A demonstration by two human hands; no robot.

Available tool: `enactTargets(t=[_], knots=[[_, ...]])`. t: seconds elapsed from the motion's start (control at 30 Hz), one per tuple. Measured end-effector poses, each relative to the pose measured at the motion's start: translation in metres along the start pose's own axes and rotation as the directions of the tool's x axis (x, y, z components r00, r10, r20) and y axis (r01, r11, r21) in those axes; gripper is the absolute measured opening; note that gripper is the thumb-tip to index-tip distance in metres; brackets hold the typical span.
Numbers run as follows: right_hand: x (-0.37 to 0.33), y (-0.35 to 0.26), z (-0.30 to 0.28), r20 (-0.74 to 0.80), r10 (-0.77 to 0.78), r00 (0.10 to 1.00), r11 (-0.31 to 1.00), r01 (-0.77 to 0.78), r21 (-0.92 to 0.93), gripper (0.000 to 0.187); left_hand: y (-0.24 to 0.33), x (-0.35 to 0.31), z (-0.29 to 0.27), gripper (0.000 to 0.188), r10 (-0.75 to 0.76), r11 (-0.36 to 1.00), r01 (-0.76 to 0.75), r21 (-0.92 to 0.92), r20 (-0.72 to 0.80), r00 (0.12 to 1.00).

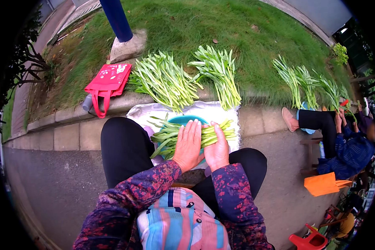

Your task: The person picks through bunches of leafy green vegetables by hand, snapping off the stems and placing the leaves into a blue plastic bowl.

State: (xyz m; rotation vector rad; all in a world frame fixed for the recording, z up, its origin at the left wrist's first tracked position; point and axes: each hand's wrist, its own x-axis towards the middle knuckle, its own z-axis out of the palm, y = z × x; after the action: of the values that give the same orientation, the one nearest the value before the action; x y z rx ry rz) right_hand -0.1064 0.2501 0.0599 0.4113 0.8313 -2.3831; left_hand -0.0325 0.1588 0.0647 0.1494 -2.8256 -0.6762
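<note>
A bundle of water spinach (166,135), with long green leaves and pale stems, lies across the hands above a teal basin (187,119). My left hand (188,146) rests flat on top of the bundle, its fingers stretched out side by side. Close beside it, my right hand (217,151) grips the stem end, thumb up along the stems; its other fingers are hidden underneath. The basin stands between my knees and is mostly covered by the greens and hands. Under it a white cloth sack (233,121) is spread.
Beyond the sack, two heaps of water spinach, a wide one (166,79) and a narrower one (221,75), lie on the kerb and grass. A red bag (110,79) sits left near a blue post (116,21). At right, a seated person (346,146) handles greens beside an orange bag (323,184).
</note>
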Motion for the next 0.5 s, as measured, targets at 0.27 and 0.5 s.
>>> enactTargets(t=[0.27, 0.5], knots=[[-0.008, 0.005, 0.018, 0.143, 0.049, 0.988, 0.994, -0.035, -0.101, 0.036, -0.031, 0.007, 0.026, 0.067, -0.228, 0.893, 0.189, -0.409, -0.047, 0.973], [-0.004, -0.013, 0.012, 0.167, -0.036, 0.985, 0.828, 0.123, -0.547, 0.044, -0.074, 0.009, 0.008, 0.039, -0.352, 0.192, 0.429, -0.883, 0.346, 0.870]])
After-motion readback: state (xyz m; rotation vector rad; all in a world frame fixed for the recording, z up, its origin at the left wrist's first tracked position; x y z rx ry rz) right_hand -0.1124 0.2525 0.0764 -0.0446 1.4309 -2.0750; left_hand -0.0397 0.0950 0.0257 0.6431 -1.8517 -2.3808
